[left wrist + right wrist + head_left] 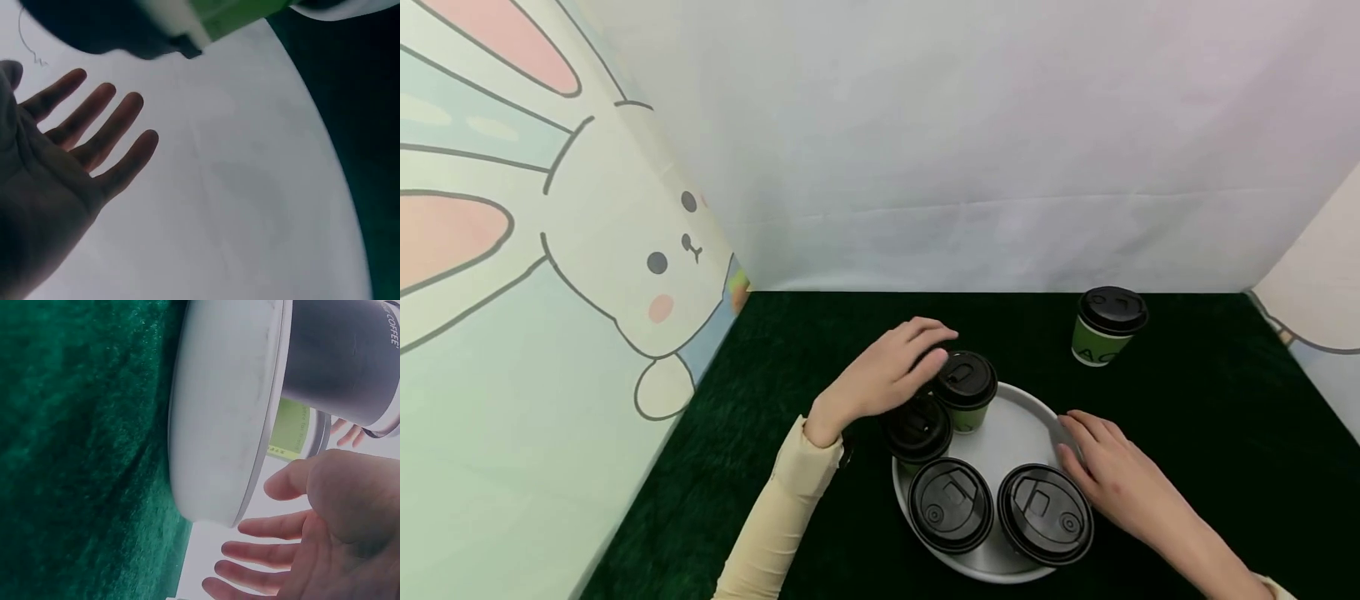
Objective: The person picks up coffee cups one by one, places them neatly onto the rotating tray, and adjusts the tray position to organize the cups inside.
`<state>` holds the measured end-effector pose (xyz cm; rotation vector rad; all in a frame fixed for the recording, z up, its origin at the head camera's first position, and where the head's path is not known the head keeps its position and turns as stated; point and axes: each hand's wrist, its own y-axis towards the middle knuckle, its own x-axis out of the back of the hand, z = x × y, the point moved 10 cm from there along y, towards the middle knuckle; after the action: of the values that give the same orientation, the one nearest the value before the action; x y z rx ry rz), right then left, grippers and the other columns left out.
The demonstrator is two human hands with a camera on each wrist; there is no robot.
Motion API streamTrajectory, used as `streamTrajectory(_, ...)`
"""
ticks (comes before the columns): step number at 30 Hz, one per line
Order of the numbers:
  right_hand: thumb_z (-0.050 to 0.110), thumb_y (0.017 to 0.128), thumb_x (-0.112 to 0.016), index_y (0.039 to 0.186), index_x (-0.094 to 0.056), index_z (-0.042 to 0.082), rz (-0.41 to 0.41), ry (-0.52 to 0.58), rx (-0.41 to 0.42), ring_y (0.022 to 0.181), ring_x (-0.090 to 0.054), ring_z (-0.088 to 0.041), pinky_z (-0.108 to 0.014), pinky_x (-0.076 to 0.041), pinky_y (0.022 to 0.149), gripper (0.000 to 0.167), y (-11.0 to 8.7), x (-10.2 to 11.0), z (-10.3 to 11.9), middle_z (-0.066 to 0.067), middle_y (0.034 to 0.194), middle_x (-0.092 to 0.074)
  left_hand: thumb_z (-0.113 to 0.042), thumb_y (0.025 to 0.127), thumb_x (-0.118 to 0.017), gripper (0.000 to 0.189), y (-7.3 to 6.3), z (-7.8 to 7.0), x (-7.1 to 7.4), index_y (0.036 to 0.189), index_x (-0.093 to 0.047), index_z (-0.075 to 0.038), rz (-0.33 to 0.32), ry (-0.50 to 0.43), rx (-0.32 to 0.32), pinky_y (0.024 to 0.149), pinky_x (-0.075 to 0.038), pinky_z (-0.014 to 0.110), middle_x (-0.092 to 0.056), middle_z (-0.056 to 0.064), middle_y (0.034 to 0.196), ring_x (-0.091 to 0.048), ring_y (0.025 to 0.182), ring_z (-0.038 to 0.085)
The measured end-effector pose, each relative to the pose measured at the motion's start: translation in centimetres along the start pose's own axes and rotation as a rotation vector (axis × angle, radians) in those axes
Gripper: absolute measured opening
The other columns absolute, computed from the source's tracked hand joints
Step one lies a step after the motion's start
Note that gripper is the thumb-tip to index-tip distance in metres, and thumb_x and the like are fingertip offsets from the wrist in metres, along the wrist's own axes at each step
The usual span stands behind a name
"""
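Several lidded paper coffee cups stand on a round, pale grey tray (1018,425). My left hand (887,367) is over the tray's back left, fingers extended, its thumb overlapping the black lid of the rear green cup (967,417) in the head view. Partly under that hand is another black-lidded cup (916,432). In the left wrist view the fingers (119,134) are spread apart and hold nothing. At the tray's right rim is my right hand (1116,479), fingers loosely extended, next to the front right cup (1047,514). A front left cup (951,506) stands beside it.
One green cup (1101,343) with a black lid stands off the tray, at the back right of the dark green cloth (820,321). White fabric (970,150) rises behind the table, and a rabbit-printed panel (602,225) borders the left side.
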<state>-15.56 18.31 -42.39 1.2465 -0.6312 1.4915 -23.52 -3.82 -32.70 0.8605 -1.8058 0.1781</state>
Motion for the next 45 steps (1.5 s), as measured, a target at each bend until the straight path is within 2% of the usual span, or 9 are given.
streamTrajectory(3,0.020,0.098,-0.064,0.131,-0.060,-0.004,0.000,0.009,0.015,0.122,-0.053,-0.044,-0.061,-0.047,0.094,0.041,0.5,-0.1,0.3,-0.025,0.136,-0.055,-0.046,0.110,-0.028,0.049,-0.5,2.8,0.0,0.147,-0.050,-0.021,-0.061,-0.100,0.108,0.107,-0.043,0.039,-0.044,-0.001,0.149,-0.051,0.128,0.014)
streamTrajectory(6,0.018,0.099,-0.063,0.131,-0.060,-0.004,0.001,0.030,0.024,0.123,-0.054,-0.043,-0.060,-0.048,0.094,0.040,1.0,-0.2,0.4,-0.024,0.136,-0.056,-0.048,0.110,-0.026,0.051,-1.1,5.2,-0.4,0.143,-0.053,-0.022,-0.104,-0.144,0.198,0.102,-0.046,0.039,-0.045,-0.003,0.146,-0.054,0.119,0.012)
streamTrajectory(10,0.014,0.099,-0.061,0.131,-0.060,-0.005,0.008,0.055,0.036,0.120,-0.056,-0.040,-0.057,-0.049,0.094,0.037,1.4,-0.4,0.4,-0.022,0.133,-0.057,-0.051,0.109,-0.026,0.052,-1.6,7.1,-1.3,0.140,-0.055,-0.021,-0.114,-0.147,0.257,0.099,-0.048,0.040,-0.047,-0.004,0.143,-0.056,0.114,0.012)
streamTrajectory(19,0.011,0.098,-0.061,0.128,-0.064,-0.004,-0.008,0.072,0.034,0.117,-0.058,-0.037,-0.054,-0.052,0.091,0.034,1.1,-0.6,0.2,-0.019,0.130,-0.060,-0.048,0.109,-0.030,0.047,-0.8,9.0,-3.2,0.142,-0.054,-0.023,-0.084,-0.103,0.292,0.098,-0.048,0.038,-0.048,-0.003,0.142,-0.056,0.115,0.011)
streamTrajectory(28,0.012,0.093,-0.069,0.120,-0.069,-0.003,-0.059,0.046,0.034,0.114,-0.060,-0.036,-0.055,-0.052,0.090,0.030,-1.1,0.0,0.8,-0.017,0.124,-0.064,-0.046,0.110,-0.031,0.047,0.4,9.3,-2.1,0.144,-0.052,-0.020,-0.048,-0.082,0.275,0.099,-0.048,0.039,-0.047,-0.001,0.144,-0.056,0.115,0.013)
streamTrajectory(32,0.013,0.091,-0.072,0.116,-0.070,-0.002,-0.076,0.021,0.037,0.113,-0.060,-0.035,-0.055,-0.052,0.089,0.029,-2.3,0.3,1.3,-0.015,0.121,-0.065,-0.046,0.110,-0.031,0.049,1.7,8.9,-1.4,0.145,-0.051,-0.019,-0.015,-0.055,0.250,0.099,-0.048,0.039,-0.046,-0.001,0.144,-0.056,0.116,0.014)
streamTrajectory(37,0.023,0.093,-0.072,0.119,-0.070,0.001,0.027,-0.022,-0.035,0.113,-0.061,-0.033,-0.055,-0.052,0.090,0.034,-3.8,-0.1,1.3,-0.013,0.121,-0.065,-0.045,0.110,-0.031,0.049,4.0,7.8,-1.1,0.147,-0.049,-0.019,0.049,-0.014,0.194,0.100,-0.047,0.038,-0.048,0.000,0.143,-0.055,0.118,0.014)
streamTrajectory(41,0.034,0.094,-0.071,0.118,-0.071,0.005,0.119,-0.063,-0.079,0.111,-0.061,-0.031,-0.054,-0.052,0.090,0.038,-5.1,-0.6,1.1,-0.010,0.119,-0.066,-0.046,0.110,-0.029,0.051,7.2,6.7,-1.3,0.148,-0.048,-0.018,0.113,0.052,0.142,0.101,-0.045,0.035,-0.047,0.001,0.144,-0.053,0.119,0.013)
streamTrajectory(45,0.037,0.092,-0.073,0.111,-0.073,0.008,0.138,-0.086,-0.082,0.107,-0.062,-0.027,-0.051,-0.054,0.088,0.036,-6.0,-0.8,1.2,-0.006,0.113,-0.067,-0.046,0.109,-0.028,0.051,11.4,5.1,-1.6,0.150,-0.044,-0.019,0.187,0.147,0.110,0.103,-0.043,0.032,-0.043,0.002,0.149,-0.051,0.124,0.013)
